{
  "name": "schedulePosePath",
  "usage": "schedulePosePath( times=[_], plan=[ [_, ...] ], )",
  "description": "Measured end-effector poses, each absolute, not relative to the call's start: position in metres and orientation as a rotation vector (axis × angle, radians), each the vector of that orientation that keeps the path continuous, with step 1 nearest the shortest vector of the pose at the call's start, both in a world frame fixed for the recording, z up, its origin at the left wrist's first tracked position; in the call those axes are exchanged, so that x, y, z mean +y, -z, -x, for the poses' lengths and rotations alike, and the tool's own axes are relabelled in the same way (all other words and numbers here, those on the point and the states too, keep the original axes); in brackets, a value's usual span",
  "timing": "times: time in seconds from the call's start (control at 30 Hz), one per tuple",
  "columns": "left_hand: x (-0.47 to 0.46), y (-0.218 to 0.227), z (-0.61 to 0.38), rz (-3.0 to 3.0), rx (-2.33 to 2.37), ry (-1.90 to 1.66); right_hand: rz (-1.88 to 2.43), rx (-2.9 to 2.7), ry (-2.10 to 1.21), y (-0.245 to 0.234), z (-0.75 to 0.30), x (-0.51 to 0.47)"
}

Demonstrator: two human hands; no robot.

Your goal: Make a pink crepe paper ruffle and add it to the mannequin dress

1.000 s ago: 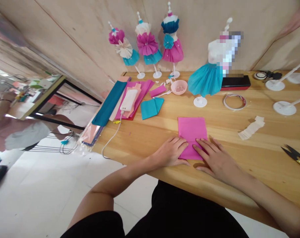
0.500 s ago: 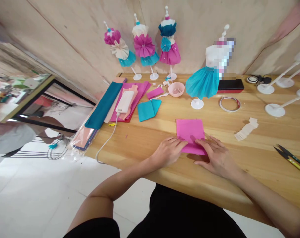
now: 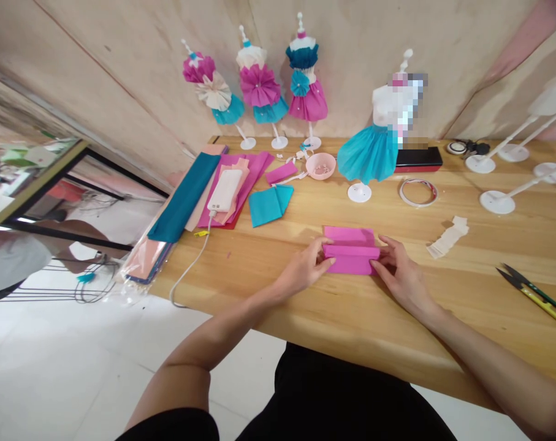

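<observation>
A magenta sheet of crepe paper (image 3: pixel 351 264) lies near the front edge of the wooden table, with a folded ridge running across its middle. At its left edge, my left hand (image 3: pixel 308 264) pinches the fold between thumb and fingers. The opposite edge is gripped by my right hand (image 3: pixel 401 272), thumb at the lower layer and fingers behind the fold. Beyond the sheet stands a small dress form (image 3: pixel 368 153) in a white bodice and turquoise skirt. A folded turquoise paper piece (image 3: pixel 268 205) rests to the left.
Black-and-yellow thread snips (image 3: pixel 533 294) lie at right, near a cream paper strip (image 3: pixel 449 237). A pink bowl (image 3: pixel 321 166) holds beads. A white power bank (image 3: pixel 226 190) with a cable sits on paper sheets. Several decorated dress forms (image 3: pixel 260 86) line the wall.
The near part of the magenta paper has been lifted and folded into a raised ridge. Both hands have shifted from pressing on its surface to gripping its two side edges.
</observation>
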State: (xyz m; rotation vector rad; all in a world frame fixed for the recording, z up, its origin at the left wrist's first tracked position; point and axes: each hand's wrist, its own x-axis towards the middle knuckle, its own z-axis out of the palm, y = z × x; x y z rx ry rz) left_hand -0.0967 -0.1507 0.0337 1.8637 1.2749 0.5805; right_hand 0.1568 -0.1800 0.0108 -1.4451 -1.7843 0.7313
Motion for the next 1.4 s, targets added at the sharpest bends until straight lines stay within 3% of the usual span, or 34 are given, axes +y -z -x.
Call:
schedulePosePath(
  times=[0.4, 0.57, 0.77, 1.23, 1.4],
  plan=[
    [-0.152, -0.029, 0.090, -1.867, 1.344, -0.634, 1.480, -1.819, -0.604, -0.008, -0.156, -0.178],
    [-0.157, -0.031, 0.086, -2.248, 1.444, -0.728, 1.463, -1.799, -0.631, -0.007, -0.157, -0.177],
    [-0.161, -0.028, 0.075, -2.729, 0.889, -0.403, 1.461, -1.808, -0.640, -0.004, -0.158, -0.177],
    [-0.159, -0.014, 0.075, -2.691, 0.991, -0.247, 1.488, -1.834, -0.622, -0.008, -0.160, -0.175],
    [-0.158, -0.014, 0.074, -2.700, 1.013, -0.223, 1.478, -2.002, -0.294, -0.022, -0.164, -0.182]
  ],
)
